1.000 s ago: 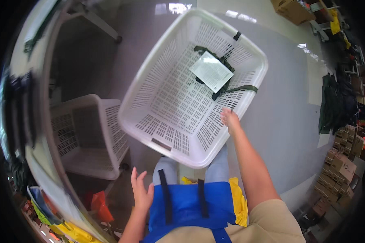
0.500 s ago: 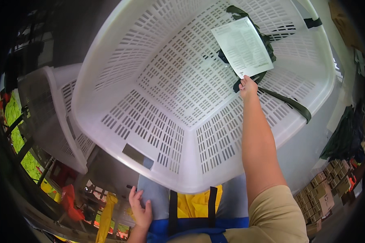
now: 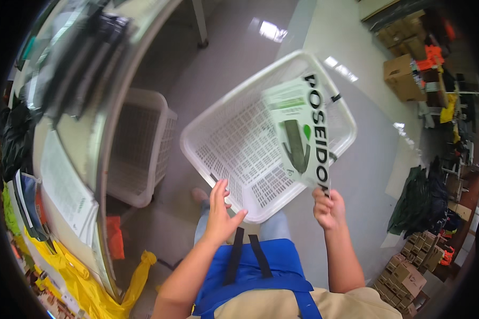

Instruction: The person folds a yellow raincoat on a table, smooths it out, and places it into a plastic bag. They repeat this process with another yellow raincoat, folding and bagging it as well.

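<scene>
My right hand pinches the bottom corner of a printed sheet and holds it up over the basket. This sheet is white and green, with large dark lettering along its right side and a picture of a dark green garment. Below it on the floor, in front of my legs, stands a large white slotted plastic basket. The sheet covers part of the basket's right side, so what lies behind it is hidden. My left hand is open with its fingers spread, in front of the basket's near-left rim; nothing is in it.
On the left, a table bears dark packs and a stack of papers. Another white basket stands underneath. A yellow garment hangs nearby. At right are cardboard boxes and dark green garments.
My right hand has lifted the sheet out of the basket and brought it closer, its other face now showing. My left hand has risen toward the basket's rim. The view has drawn back, showing the table.
</scene>
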A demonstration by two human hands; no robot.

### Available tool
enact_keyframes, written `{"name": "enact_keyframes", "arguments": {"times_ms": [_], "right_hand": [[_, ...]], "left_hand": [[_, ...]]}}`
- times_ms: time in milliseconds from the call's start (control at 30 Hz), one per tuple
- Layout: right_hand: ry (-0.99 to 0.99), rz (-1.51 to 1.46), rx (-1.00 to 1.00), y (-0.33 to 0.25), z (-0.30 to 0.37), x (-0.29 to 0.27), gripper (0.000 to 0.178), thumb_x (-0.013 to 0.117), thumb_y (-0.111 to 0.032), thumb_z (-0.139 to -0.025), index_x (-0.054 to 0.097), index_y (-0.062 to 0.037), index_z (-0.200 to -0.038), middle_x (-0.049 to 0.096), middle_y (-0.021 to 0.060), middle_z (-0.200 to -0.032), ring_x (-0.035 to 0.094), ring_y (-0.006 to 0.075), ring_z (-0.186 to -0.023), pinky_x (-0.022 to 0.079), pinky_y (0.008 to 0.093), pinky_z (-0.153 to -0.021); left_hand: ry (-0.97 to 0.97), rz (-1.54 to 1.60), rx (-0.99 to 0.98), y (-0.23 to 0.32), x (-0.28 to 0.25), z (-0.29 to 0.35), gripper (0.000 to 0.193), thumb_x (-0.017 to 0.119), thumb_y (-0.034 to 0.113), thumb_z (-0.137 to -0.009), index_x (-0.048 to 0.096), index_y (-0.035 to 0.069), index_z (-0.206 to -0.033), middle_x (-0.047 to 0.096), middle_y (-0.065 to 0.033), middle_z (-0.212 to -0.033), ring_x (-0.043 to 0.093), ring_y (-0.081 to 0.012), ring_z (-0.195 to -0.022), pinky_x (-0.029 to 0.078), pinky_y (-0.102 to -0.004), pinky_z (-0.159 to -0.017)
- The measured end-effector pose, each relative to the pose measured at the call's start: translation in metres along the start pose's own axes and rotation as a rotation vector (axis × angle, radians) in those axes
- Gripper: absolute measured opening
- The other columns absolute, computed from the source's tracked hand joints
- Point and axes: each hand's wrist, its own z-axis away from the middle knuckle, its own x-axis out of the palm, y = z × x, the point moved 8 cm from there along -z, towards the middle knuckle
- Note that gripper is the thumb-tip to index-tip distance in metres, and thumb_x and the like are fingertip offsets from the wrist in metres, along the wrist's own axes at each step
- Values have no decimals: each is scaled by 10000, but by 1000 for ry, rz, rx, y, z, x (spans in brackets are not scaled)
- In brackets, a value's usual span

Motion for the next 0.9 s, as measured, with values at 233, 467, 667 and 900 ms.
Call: {"name": "enact_keyframes", "arguments": {"times_ms": [233,467,667,900], "right_hand": [[-50,701,-263,147,100,124,190,480,-29,-834,530,1,-1014,500,34,-764,433,82,-488,317,215,-411],[-57,1794,-688,286,128,174,347,552,18,-823,550,0,-1169,576,75,-866,513,95,-585,418,222,-503],[-358,1525,-840,363,125,203,561,567,17,-843,334,-31,-1352,582,84,-873,521,97,-580,420,191,-485],[-267,1218,-432,385,37,238,323,577,-46,-874,435,-17,-1163,558,28,-754,434,51,-441,318,190,-357]], "left_hand": [[-423,542,104,147,-93,42,1016,779,160,-732,94,103,-1480,264,-188,-1461,394,-291,-1277,480,-385,-905],[24,363,437,208,-198,124,870,719,98,-777,191,95,-1468,346,-150,-1427,411,-246,-1271,419,-348,-974],[256,1022,211,135,-290,140,387,503,69,-942,420,-47,-1301,547,-131,-1221,542,-192,-1085,423,-318,-955],[350,1105,261,124,-345,163,435,505,59,-934,381,-33,-1341,511,-121,-1267,497,-207,-1153,380,-334,-1008]]}}
